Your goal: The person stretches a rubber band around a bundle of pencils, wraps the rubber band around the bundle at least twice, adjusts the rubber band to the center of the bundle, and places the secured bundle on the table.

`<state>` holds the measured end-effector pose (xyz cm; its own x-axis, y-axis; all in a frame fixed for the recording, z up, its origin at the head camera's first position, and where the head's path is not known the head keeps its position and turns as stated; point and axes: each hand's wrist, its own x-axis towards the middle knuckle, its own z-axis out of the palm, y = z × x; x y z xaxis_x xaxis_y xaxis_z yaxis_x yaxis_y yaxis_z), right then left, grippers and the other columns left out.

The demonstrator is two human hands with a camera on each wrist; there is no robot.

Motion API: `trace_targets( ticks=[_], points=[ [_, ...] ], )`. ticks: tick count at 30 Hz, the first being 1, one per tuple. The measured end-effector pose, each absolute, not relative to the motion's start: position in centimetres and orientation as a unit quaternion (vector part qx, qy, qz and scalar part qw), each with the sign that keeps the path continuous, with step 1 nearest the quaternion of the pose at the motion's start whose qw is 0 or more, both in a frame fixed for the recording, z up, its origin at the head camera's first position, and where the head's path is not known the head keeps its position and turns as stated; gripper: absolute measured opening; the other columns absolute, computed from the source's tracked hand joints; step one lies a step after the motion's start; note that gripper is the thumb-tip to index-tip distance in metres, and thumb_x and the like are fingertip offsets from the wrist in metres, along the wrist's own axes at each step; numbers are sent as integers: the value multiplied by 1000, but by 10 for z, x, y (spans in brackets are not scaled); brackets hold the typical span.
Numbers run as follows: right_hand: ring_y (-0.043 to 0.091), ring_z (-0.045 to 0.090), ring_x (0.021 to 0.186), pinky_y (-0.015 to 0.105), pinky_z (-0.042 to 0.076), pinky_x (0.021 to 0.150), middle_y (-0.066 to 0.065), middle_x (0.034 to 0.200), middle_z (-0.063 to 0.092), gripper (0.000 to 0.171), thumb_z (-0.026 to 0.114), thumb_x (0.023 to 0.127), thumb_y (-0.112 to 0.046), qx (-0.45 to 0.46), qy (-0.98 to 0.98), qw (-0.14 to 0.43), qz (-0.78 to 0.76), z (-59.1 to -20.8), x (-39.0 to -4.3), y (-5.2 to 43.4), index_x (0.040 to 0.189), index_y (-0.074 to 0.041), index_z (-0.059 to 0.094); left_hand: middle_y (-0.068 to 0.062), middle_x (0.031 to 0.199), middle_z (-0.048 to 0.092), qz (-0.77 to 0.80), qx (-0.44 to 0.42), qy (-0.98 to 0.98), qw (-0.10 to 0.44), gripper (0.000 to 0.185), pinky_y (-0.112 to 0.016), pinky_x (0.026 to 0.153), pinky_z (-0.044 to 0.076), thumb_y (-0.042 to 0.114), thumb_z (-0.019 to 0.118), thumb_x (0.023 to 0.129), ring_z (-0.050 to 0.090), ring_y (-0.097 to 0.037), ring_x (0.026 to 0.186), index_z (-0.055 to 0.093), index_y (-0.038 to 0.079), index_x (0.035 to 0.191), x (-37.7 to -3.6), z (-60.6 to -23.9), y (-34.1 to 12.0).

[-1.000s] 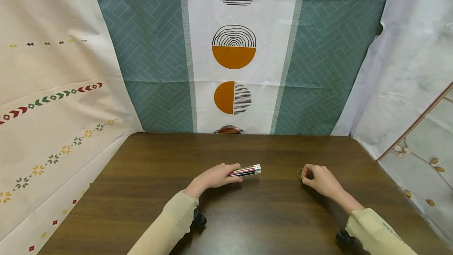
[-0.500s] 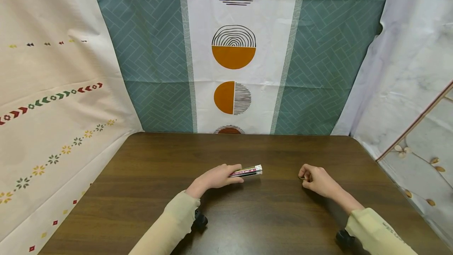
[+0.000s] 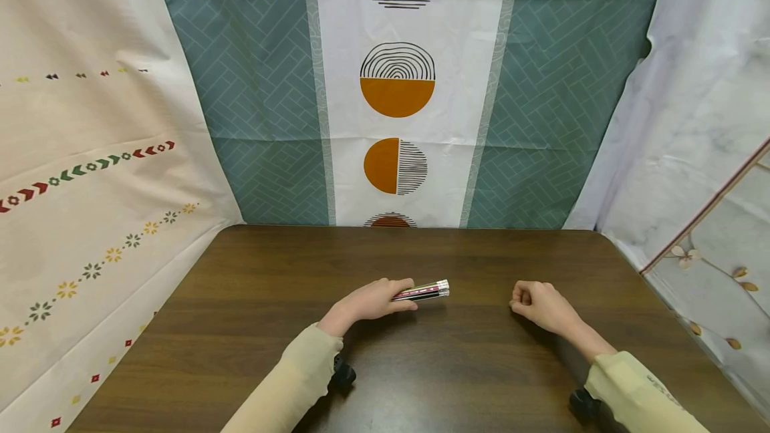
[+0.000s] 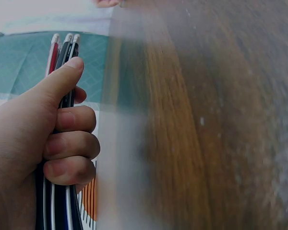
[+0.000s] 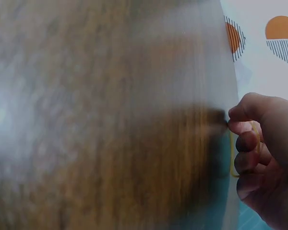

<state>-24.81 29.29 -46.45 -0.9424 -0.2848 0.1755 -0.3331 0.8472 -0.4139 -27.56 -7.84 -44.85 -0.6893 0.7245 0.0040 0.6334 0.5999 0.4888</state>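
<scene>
My left hand (image 3: pixel 373 301) grips a bundle of pencils (image 3: pixel 422 291) low over the dark wooden table (image 3: pixel 385 366); their white eraser ends stick out to the right. In the left wrist view the fingers (image 4: pixel 69 143) wrap round the pencils (image 4: pixel 62 52), thumb along the top. My right hand (image 3: pixel 538 305) is curled into a loose fist on the table, to the right of the pencils. The right wrist view shows a thin yellow rubber band (image 5: pixel 233 158) pinched in its curled fingers (image 5: pixel 249 141).
Patterned cloth backdrops hang behind the table (image 3: pixel 397 105) and on both sides. The table's far edge meets the cloth. Small black wrist-camera mounts sit under both sleeves (image 3: pixel 343 374).
The rubber band lay on the table by my right hand; that hand has picked it up and closed round it. The left hand with the pencils has barely shifted right.
</scene>
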Motion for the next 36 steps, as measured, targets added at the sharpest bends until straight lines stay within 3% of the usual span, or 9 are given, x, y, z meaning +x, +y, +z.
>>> trace_targets(
  ticks=[5, 7, 12, 18, 23, 30, 36],
  points=[
    [-1, 44, 56, 21, 38, 55, -9, 68, 61, 4, 70, 91, -15, 185, -947, 43, 259, -461, -249, 285, 90, -17, 73, 7, 80, 53, 234, 381, 889, 100, 24, -20, 65, 41, 43, 58, 98, 47, -3, 65, 54, 20, 102, -275, -448, -76],
    [-1, 45, 57, 22, 40, 55, -7, 71, 64, 11, 68, 92, -15, 196, -940, 33, 277, -458, -249, 281, 101, -15, 75, 7, 81, 54, 236, 381, 888, 101, 23, -20, 65, 41, 43, 58, 98, 47, -3, 66, 54, 20, 102, -275, -449, -75],
    [4, 52, 55, 24, 42, 50, -1, 77, 68, 30, 62, 95, -10, 201, -927, 7, 316, -451, -247, 269, 125, -10, 67, 7, 81, 54, 239, 385, 886, 100, 23, -20, 66, 42, 42, 59, 98, 48, -3, 67, 55, 20, 103, -275, -449, -74],
    [12, 67, 60, 25, 52, 54, 12, 94, 74, 38, 57, 97, -3, 224, -903, 9, 367, -442, -243, 253, 134, -8, 59, 7, 83, 56, 240, 384, 886, 103, 24, -20, 67, 43, 42, 58, 98, 49, -3, 68, 56, 20, 105, -275, -449, -73],
    [18, 71, 62, 28, 54, 52, 20, 103, 73, 46, 68, 91, -5, 247, -884, 32, 395, -433, -239, 239, 135, -15, 58, 8, 81, 54, 249, 379, 884, 111, 25, -19, 65, 42, 43, 58, 98, 48, -1, 66, 56, 19, 105, -275, -450, -72],
    [15, 74, 75, 28, 57, 61, 11, 114, 71, 61, 83, 80, -25, 254, -875, 43, 409, -426, -235, 221, 134, -29, 55, 8, 74, 52, 273, 365, 880, 136, 24, -18, 59, 40, 43, 57, 99, 46, -2, 59, 55, 20, 104, -274, -448, -70],
    [10, 71, 85, 27, 54, 68, 4, 126, 61, 89, 88, 73, -34, 267, -893, 19, 362, -422, -234, 208, 145, -39, 37, 7, 72, 51, 287, 361, 875, 146, 23, -19, 57, 40, 42, 58, 99, 46, -3, 57, 55, 20, 103, -274, -447, -68]
  ],
)
